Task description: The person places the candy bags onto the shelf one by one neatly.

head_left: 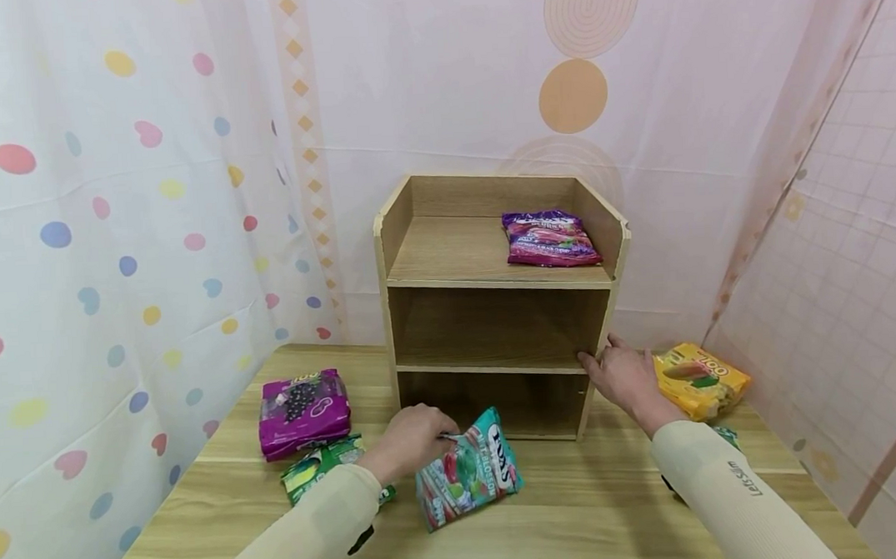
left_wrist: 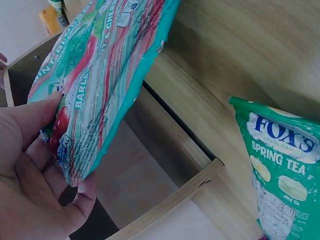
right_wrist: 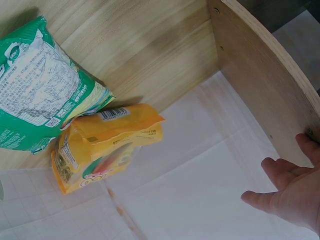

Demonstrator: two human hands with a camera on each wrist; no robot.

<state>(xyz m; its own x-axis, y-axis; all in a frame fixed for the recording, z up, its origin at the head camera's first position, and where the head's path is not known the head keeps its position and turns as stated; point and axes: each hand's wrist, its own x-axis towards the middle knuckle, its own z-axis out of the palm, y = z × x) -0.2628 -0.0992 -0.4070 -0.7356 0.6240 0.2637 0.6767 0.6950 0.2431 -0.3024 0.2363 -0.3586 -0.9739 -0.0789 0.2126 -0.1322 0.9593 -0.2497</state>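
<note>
Head view: we see the left hand [head_left: 413, 438] grasping a teal Fox's candy bag [head_left: 471, 470] by its edge, thumb on one face, fingers behind. The bag tilts at the near side of the wooden shelf [head_left: 447, 250], before its lowest compartment; we can't tell whether it touches the table [head_left: 579, 524]. The right hand [head_left: 625, 376] is released, fingers loosely spread, thumb touching the shelf's right front edge.

On the shelf's top level, right side, we mark a purple-pink bag [head_left: 550, 240]. Left of the shelf we have a purple grape bag [head_left: 304, 412], with a green Spring Tea bag [head_left: 317, 469] just nearer, partly behind the left arm. Far right, we log a yellow mango bag [head_left: 700, 381] beside another green bag [right_wrist: 40, 90], mostly hidden by the right sleeve in the head view.
</note>
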